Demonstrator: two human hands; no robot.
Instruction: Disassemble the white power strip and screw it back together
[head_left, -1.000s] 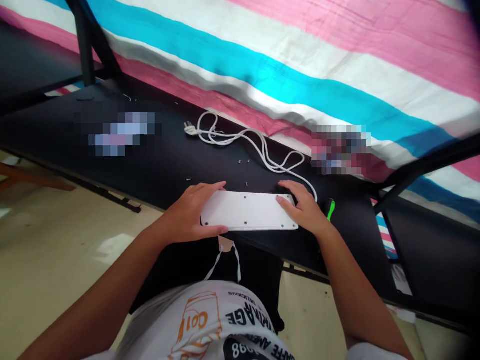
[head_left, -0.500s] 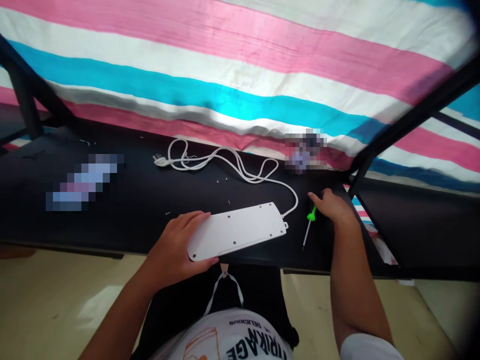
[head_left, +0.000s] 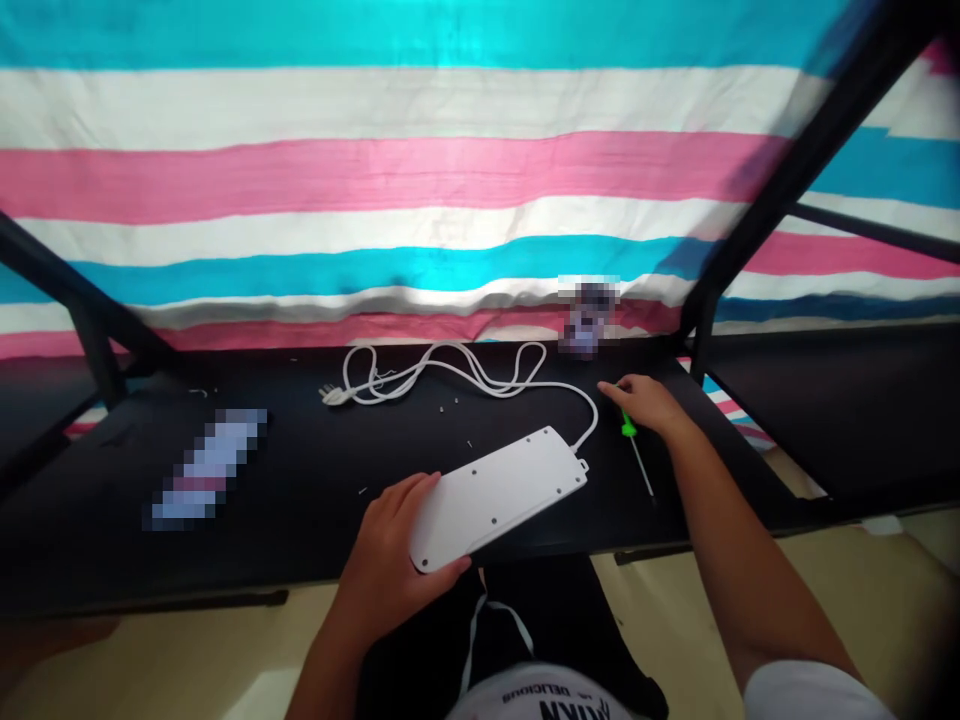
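As left fingers grip closed white casing, right fingers hold green screwdriver

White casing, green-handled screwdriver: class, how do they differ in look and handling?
The white casing is broad and flat; the screwdriver is slim. The casing has a cord; the screwdriver has none. The left hand grips the casing; the right hand is at the screwdriver's green end. Both have a hand at one end.
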